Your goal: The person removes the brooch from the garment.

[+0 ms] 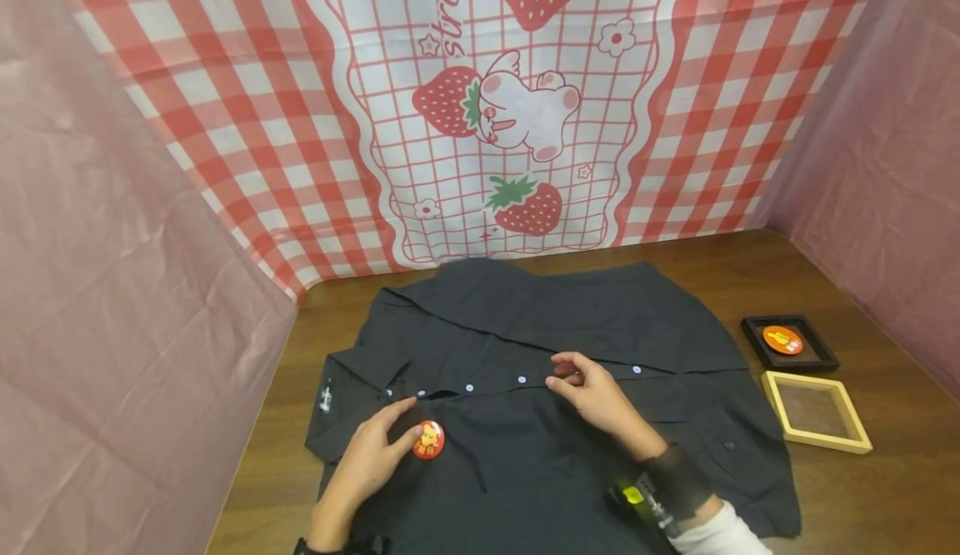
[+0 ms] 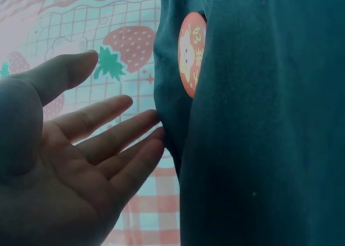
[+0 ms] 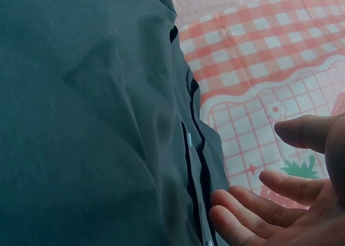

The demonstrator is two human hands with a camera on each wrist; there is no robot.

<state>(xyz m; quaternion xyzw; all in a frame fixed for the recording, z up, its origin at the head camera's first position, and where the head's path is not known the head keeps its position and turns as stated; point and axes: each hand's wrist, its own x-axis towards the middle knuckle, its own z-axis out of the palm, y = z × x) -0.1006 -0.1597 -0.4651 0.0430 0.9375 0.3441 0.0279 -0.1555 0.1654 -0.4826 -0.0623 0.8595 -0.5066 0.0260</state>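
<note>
A dark button-up shirt [image 1: 585, 438] lies spread on the table, its collar at the left and a row of pale buttons running across it. On its chest sits a round red badge [image 1: 429, 441] with a yellow cartoon figure, which also shows in the left wrist view [image 2: 191, 55]. My left hand [image 1: 371, 453] is beside the badge, fingers loosely extended, fingertips at the shirt and nothing gripped. Over the button strip, my right hand [image 1: 596, 392] has relaxed, spread fingers with nothing between them. In the right wrist view its fingertips [image 3: 223, 216] come close to the cloth; contact is unclear.
At the right of the wooden table [image 1: 892, 488] lies a black frame [image 1: 821, 362] with an orange round badge [image 1: 782, 340] in it. A pale yellow frame [image 1: 855, 422] is just in front. A strawberry-print checked cloth [image 1: 270, 122] hangs behind, with pink cloth at both sides.
</note>
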